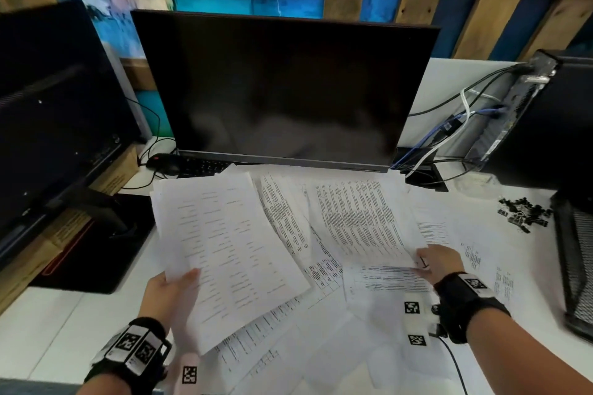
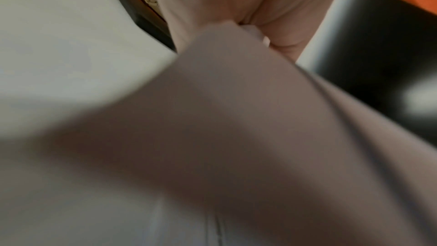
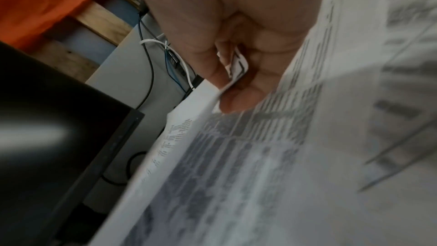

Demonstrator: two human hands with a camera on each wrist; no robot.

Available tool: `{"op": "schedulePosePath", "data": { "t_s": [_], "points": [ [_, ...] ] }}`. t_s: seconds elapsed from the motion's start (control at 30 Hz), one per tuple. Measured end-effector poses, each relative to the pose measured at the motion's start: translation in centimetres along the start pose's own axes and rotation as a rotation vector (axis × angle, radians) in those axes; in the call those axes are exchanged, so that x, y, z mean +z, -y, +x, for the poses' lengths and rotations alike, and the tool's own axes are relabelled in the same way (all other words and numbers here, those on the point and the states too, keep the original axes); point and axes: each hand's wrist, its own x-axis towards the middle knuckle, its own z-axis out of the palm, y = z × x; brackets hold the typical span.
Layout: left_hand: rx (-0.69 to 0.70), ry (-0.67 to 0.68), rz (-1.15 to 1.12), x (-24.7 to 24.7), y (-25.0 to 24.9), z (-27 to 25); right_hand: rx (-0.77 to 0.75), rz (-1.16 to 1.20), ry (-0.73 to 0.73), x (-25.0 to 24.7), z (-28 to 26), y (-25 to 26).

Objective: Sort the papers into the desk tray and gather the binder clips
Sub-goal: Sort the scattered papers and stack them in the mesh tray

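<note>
Printed white papers [image 1: 324,269] lie scattered over the white desk in front of the monitor. My left hand [image 1: 173,285] pinches a small stack of sheets [image 1: 224,247] by its lower left edge, lifted off the desk; the left wrist view shows that stack [image 2: 236,119] held between thumb and fingers. My right hand [image 1: 439,261] pinches the lower right corner of a densely printed sheet [image 1: 362,221], and the right wrist view shows its curled corner [image 3: 236,68] between my fingers. A pile of black binder clips [image 1: 523,210] lies at the right. The black mesh desk tray [image 1: 574,253] stands at the right edge.
A dark monitor [image 1: 282,90] stands behind the papers, with a keyboard and mouse [image 1: 163,163] under it. A second monitor [image 1: 48,112] is at the left over a black mat [image 1: 96,253]. A computer tower [image 1: 552,119] with cables stands at the back right.
</note>
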Motion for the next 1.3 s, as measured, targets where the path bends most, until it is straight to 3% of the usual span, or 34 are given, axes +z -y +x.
{"op": "schedulePosePath", "data": {
  "t_s": [0.1, 0.4, 0.6, 0.8, 0.93, 0.97, 1.0, 1.03, 1.07, 1.1, 1.13, 1.2, 1.3],
  "points": [
    [-0.011, 0.034, -0.044, 0.3, 0.0, -0.6, 0.037, -0.126, 0.033, -0.8, -0.2, -1.8],
    [-0.004, 0.114, -0.043, 2.9, -0.1, -1.4, 0.287, -0.279, -0.093, -1.9, -0.2, -6.8],
    [-0.01, 0.113, -0.015, 3.3, 0.4, -1.4, 0.201, -0.114, -0.12, -2.9, -1.7, -7.2],
    [-0.015, 0.086, -0.014, 2.1, 0.8, -1.3, 0.119, 0.092, -0.322, -4.4, -2.1, -8.0],
    [-0.006, 0.089, -0.02, 2.3, 0.7, -1.7, 0.055, 0.329, -0.198, -5.1, -2.3, -7.5],
    [-0.007, 0.085, -0.021, 2.4, 0.7, -1.8, 0.032, 0.423, -0.032, -5.4, -2.0, -8.0],
    [-0.008, 0.085, -0.022, 2.6, 0.8, -2.1, -0.03, 0.425, 0.011, -5.6, -0.9, -8.9],
    [-0.012, 0.083, -0.027, 2.7, 0.8, -2.2, -0.129, 0.479, -0.052, -5.8, -0.4, -9.4],
    [-0.012, 0.084, -0.03, 2.9, 0.9, -2.2, 0.032, 0.778, 0.161, -5.6, -0.7, -9.1],
    [-0.017, 0.081, -0.035, 3.1, 0.9, -2.3, 0.078, 0.973, 0.184, -5.2, -1.3, -7.9],
    [-0.015, 0.083, -0.039, 3.3, 0.9, -2.4, 0.101, 0.988, 0.027, -4.8, -1.3, -8.1],
    [-0.017, 0.082, -0.062, 4.0, 0.8, -2.6, 0.27, 1.088, 0.107, -4.5, -2.0, -7.4],
    [-0.024, 0.097, -0.096, 5.5, 1.2, -3.0, 0.306, 1.19, 0.207, -3.8, -3.4, -5.8]
  ]
}}
